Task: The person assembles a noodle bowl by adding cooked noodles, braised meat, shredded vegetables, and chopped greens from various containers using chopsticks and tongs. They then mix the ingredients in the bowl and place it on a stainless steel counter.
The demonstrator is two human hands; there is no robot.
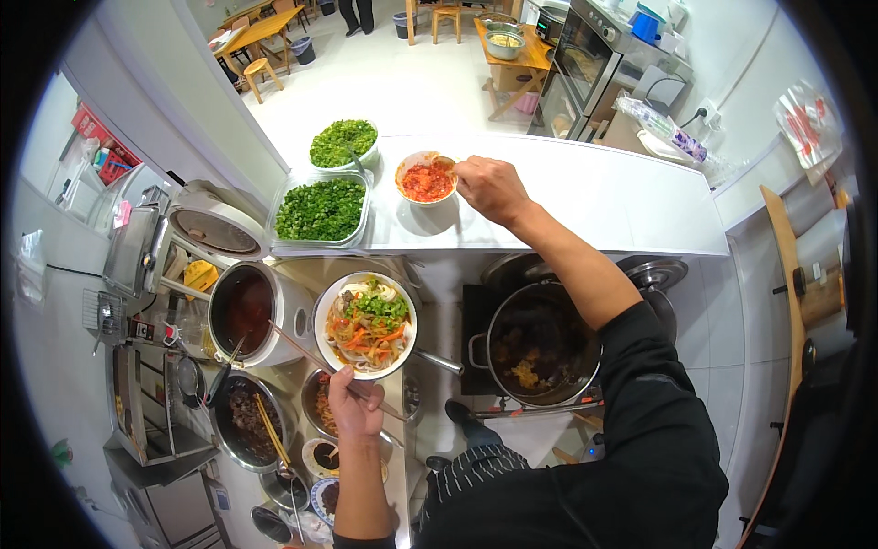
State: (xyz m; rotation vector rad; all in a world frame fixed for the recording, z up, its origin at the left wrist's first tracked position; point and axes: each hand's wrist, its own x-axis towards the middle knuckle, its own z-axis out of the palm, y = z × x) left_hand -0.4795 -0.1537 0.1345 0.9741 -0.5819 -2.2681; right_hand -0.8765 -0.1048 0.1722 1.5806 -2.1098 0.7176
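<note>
The left hand (357, 407) is grasping the noodle bowl (320, 320) by its near rim beside the pot (540, 352), chopsticks (294, 340) lying across, presumably to steady it. The right hand (491, 189) is curling at the red-sauce bowl (430, 202); what it's gripping, I can't tell. Chopped greens (320, 210) are sitting nearby on the desk (585, 192), likely for easy reach.

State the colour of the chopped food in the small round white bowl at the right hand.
The chopped food is red, best seen in the head view.
</note>
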